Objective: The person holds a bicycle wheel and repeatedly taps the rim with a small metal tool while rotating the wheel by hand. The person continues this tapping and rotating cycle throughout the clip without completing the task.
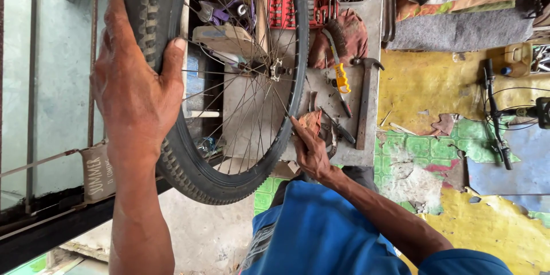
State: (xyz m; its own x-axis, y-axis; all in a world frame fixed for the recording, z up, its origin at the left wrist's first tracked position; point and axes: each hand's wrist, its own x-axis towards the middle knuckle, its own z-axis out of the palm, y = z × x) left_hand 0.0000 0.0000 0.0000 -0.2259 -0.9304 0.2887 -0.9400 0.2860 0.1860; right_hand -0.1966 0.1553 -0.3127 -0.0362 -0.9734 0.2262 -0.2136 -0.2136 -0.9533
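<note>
A person's left hand [134,89] clamps the knobby tyre of a spoked bicycle wheel [229,80], held upright over a workbench [372,6], while the right hand [312,152] closes its fingers on the rim's far edge. A slip of either grip could likely drop the wheel onto the hammer [365,100] and yellow-handled tool [342,77] beyond.

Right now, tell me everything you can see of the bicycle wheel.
The bicycle wheel is a spoked rim wearing a black knobby tyre, dusty and worn-looking. Thin metal spokes run to a small hub at the centre. It is held upright over a cluttered grey workbench. The left hand grips the tyre's outer edge, thumb over the tread. The right hand touches the rim's opposite side, near a hammer.
</note>
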